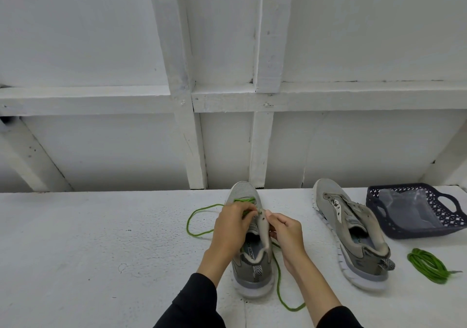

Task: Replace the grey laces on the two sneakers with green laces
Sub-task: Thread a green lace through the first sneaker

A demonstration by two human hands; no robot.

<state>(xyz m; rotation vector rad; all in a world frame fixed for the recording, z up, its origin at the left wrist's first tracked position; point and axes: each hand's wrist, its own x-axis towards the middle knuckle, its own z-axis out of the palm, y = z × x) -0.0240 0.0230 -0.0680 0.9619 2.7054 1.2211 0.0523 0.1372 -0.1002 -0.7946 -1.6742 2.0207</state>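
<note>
The task looks somewhere near its middle. Both sneakers stand on the white table (101,226) with no grey lace to be seen on either. The near shoe (252,264), in front of the person, has a green lace (199,216) crossed through its far eyelets only; one end loops out to the left, the other trails off to the right and toward the near edge. The left hand (232,224) has its fingers curled on the lace at the eyelets, and the right hand (283,231) pinches the tongue, holding it back. Most eyelets on this shoe seem still to be threaded. The second shoe (353,231), to the right, is bare of lace, and a coiled lace (429,264) lies just right of it, unused. A dark basket (414,231) sits at the far right.

The hands hide which eyelet is being worked. I cannot tell whether the grey laces lie in the basket, whose contents show only as a pale, glossy patch
</note>
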